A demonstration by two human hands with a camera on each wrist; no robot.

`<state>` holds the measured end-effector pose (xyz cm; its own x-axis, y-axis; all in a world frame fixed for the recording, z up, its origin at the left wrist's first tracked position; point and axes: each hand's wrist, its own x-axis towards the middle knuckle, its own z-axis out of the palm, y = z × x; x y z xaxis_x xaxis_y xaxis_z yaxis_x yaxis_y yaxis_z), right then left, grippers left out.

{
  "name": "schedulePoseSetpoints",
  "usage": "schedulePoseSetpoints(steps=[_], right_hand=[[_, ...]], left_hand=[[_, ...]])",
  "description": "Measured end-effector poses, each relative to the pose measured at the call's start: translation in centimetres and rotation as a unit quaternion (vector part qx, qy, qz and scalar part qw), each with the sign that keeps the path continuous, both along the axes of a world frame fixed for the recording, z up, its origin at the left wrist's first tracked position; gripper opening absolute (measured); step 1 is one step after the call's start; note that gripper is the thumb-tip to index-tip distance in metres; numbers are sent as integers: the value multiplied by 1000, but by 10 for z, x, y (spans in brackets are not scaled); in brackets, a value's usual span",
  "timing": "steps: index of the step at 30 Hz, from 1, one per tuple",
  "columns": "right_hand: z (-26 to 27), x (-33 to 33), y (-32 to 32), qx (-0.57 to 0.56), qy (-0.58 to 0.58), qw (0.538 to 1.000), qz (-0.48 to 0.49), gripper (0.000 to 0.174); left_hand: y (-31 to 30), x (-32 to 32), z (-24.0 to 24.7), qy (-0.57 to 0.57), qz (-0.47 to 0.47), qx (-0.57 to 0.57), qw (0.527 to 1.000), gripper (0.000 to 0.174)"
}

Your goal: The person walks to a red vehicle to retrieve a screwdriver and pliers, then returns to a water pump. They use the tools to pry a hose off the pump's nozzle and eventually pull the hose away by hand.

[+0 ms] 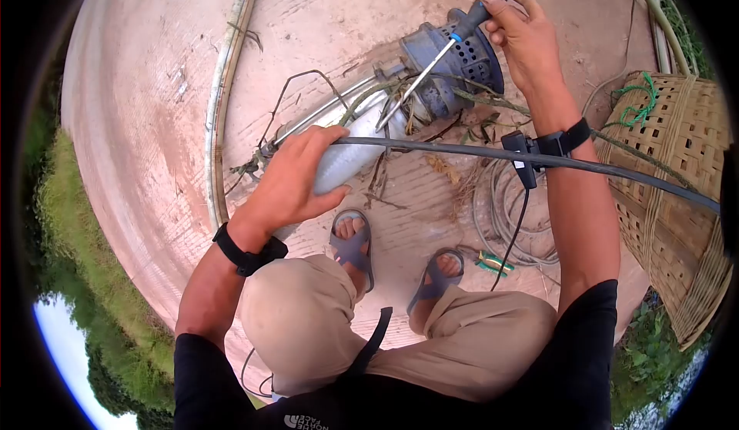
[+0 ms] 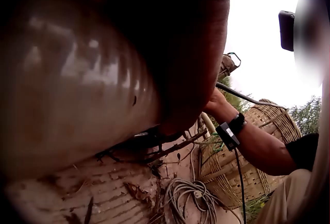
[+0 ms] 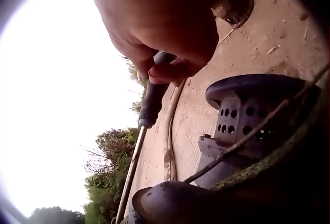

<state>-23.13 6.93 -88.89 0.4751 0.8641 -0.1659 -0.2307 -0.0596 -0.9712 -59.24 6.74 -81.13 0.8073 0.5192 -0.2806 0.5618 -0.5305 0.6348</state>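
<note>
My right hand [image 1: 531, 37] pinches the end of a screwdriver [image 1: 472, 22] with a dark grey and blue handle. Its long shaft slants down and left, the tip right at a shiny whitish cylinder [image 1: 346, 164]. The cylinder belongs to a pump lying on the ground, with a dark grey perforated part [image 3: 242, 115] at its right end. On the cylinder's left part rests my left hand [image 1: 296, 172], thumb extended along the near side and fingers across the top. A black cable [image 1: 477, 150] runs from its fingertips to the right.
A woven basket [image 1: 662, 137] stands at the right, with green string. Coiled grey cable [image 1: 500, 214] lies before it. A greenish rope [image 1: 500, 100] crosses the pump, and a long pale pipe [image 1: 219, 91] lies to the left. My sandalled feet [image 1: 352, 237] are close to the pump.
</note>
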Motion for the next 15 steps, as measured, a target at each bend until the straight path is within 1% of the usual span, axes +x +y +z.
schedulePoseSetpoints(steps=[2,3,4,5,7,8,10,11,13,14,15], right_hand=[[-18,-6,38,13,-43,997,68,56],[-7,-33,46,-79,-28,996,28,28],[34,-51,41,-195,-142,970,43,29],[-25,-42,56,-53,-127,988,75,61],[-37,-54,63,-107,-212,966,99,70],[-44,-58,64,-106,-214,966,94,70],[-50,-59,67,-70,-384,920,45,68],[-42,-54,61,-71,-387,918,43,68],[-12,-35,41,-78,-213,974,11,78],[-1,-27,28,-56,-154,986,-31,70],[6,-15,18,-35,-92,992,-73,61]], left_hand=[[0,2,0,2,-2,3,1000,73],[-2,2,1,-1,1,2,1000,74],[-2,2,1,0,-5,4,1000,74],[-2,2,0,-2,1,0,1000,74],[-2,3,-1,-8,2,-2,1000,75],[-2,3,0,-6,6,-8,1000,75],[-1,4,-1,11,11,-10,1000,75],[1,4,1,8,9,-10,1000,75],[5,5,3,-7,6,-41,999,71],[7,5,3,-8,8,-44,999,71],[11,6,2,-70,27,-71,995,69]])
